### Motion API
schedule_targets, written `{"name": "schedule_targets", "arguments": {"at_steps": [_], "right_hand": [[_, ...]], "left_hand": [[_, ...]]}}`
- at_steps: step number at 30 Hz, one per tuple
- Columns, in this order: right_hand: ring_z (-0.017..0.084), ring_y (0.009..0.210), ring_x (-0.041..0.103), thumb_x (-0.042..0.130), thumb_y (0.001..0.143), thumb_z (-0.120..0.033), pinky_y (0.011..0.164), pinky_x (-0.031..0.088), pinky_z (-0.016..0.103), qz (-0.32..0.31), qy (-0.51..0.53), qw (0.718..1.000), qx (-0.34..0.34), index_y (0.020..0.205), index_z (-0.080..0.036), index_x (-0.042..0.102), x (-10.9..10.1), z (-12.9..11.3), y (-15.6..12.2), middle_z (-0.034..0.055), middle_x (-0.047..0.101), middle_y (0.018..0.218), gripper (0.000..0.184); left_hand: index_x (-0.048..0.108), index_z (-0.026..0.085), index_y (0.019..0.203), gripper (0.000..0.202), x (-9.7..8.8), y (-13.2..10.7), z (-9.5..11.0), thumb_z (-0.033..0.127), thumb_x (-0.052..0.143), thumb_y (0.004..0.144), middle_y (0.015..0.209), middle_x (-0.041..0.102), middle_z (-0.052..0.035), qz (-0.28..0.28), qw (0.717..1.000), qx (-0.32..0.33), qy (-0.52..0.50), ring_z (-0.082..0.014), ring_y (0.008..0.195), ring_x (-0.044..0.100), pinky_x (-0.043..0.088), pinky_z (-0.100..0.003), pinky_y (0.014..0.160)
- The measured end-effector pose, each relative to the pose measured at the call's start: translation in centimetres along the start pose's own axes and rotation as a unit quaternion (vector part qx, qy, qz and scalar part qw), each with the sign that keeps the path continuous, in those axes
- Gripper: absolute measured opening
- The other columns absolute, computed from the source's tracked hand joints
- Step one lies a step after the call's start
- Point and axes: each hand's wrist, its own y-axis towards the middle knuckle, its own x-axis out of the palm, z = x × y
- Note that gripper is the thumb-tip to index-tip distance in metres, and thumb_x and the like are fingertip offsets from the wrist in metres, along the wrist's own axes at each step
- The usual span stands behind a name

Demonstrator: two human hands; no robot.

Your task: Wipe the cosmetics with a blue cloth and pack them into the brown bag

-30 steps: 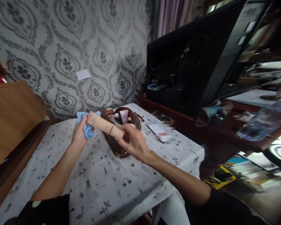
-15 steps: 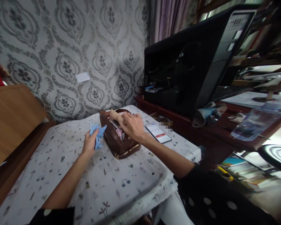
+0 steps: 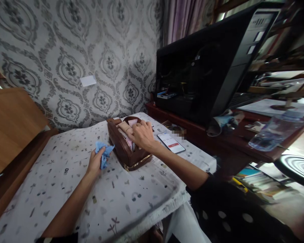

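My left hand (image 3: 96, 162) is closed around a crumpled light blue cloth (image 3: 105, 153), held just left of a brown handbag (image 3: 120, 148). The bag lies unzipped on the table, with a gold zipper along its front edge. My right hand (image 3: 143, 136) is over the bag's opening, fingers curled down at the near end of a beige tube (image 3: 124, 127). Its fingertips are partly hidden. The tube rests among the contents, beside a pink item (image 3: 133, 122). To the right of the bag lies a lit phone (image 3: 171, 142).
A patterned white cloth (image 3: 126, 189) covers the table. A black computer case (image 3: 187, 71) and a clear plastic bottle (image 3: 268, 131) stand on the dark red desk at right. A wooden panel (image 3: 15, 125) borders the left side. Books (image 3: 258, 179) lie below the desk.
The beige tube has gone from tilted up in my right hand to lying lower inside the bag. My left hand still holds the blue cloth, almost in place.
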Motion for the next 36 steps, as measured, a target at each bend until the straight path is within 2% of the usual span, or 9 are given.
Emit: {"name": "schedule_targets", "arguments": {"at_steps": [3,7,10,13,19,26,36], "right_hand": [[0.034,0.111,0.055,0.050,0.098,-0.039,0.090,0.033,0.043,-0.004,0.003,1.000,-0.001,0.101,-0.011,0.072,-0.4,0.1,-0.1,0.0190,0.073,0.102,0.036],[0.030,0.106,0.057,0.046,0.100,-0.036,0.088,0.036,0.039,0.002,0.036,0.999,0.025,0.101,-0.014,0.072,-0.9,1.1,0.4,0.0150,0.072,0.107,0.034],[0.027,0.107,0.057,0.042,0.100,-0.025,0.087,0.037,0.036,0.003,0.049,0.998,0.030,0.112,-0.015,0.071,-1.0,2.5,1.8,0.0130,0.069,0.116,0.033],[0.027,0.108,0.056,0.039,0.098,-0.014,0.087,0.039,0.035,-0.033,0.008,0.999,0.001,0.117,-0.015,0.071,-0.9,3.6,3.8,0.0138,0.067,0.121,0.037],[0.032,0.113,0.054,0.043,0.094,-0.011,0.088,0.040,0.038,-0.071,-0.029,0.996,-0.034,0.104,-0.012,0.075,-0.5,3.4,6.4,0.0172,0.068,0.120,0.033],[0.029,0.107,0.057,0.048,0.092,-0.014,0.086,0.040,0.036,-0.088,-0.017,0.994,-0.063,0.111,-0.019,0.073,-0.2,3.6,6.8,0.0105,0.074,0.108,0.032],[0.026,0.110,0.059,0.049,0.093,-0.014,0.090,0.039,0.034,-0.088,-0.008,0.994,-0.063,0.109,-0.019,0.076,-0.4,3.2,6.6,0.0115,0.074,0.109,0.032]], "left_hand": [[0.064,0.014,0.080,0.049,0.0,-0.1,-0.3,0.051,0.081,0.052,0.056,0.067,-0.0012,-0.003,1.000,-0.010,-0.008,-0.0098,0.036,0.050,0.038,-0.020,0.034],[0.063,0.016,0.079,0.045,-0.4,-0.1,-0.8,0.049,0.081,0.054,0.054,0.065,0.0004,0.008,1.000,-0.017,-0.010,-0.0105,0.037,0.051,0.040,-0.020,0.035],[0.062,0.017,0.080,0.042,-0.8,0.0,-1.9,0.047,0.080,0.057,0.056,0.066,0.0004,0.009,0.999,-0.030,-0.013,-0.0113,0.037,0.052,0.040,-0.021,0.036],[0.060,0.018,0.075,0.041,-1.0,-0.1,-3.2,0.047,0.081,0.057,0.055,0.063,0.0018,0.003,0.999,-0.031,-0.019,-0.0106,0.037,0.050,0.038,-0.021,0.036],[0.062,0.015,0.072,0.049,-1.1,-0.3,-4.4,0.054,0.085,0.053,0.052,0.060,0.0019,-0.043,0.999,-0.019,-0.003,-0.0088,0.037,0.047,0.034,-0.020,0.036],[0.064,0.014,0.075,0.050,-1.3,-0.2,-4.5,0.055,0.085,0.053,0.053,0.062,0.0002,-0.067,0.997,-0.022,0.019,-0.0079,0.037,0.045,0.032,-0.020,0.036],[0.063,0.015,0.070,0.051,-1.3,-0.2,-4.5,0.058,0.085,0.052,0.051,0.058,0.0018,-0.074,0.996,-0.023,0.037,-0.0089,0.040,0.046,0.032,-0.020,0.037]]}}
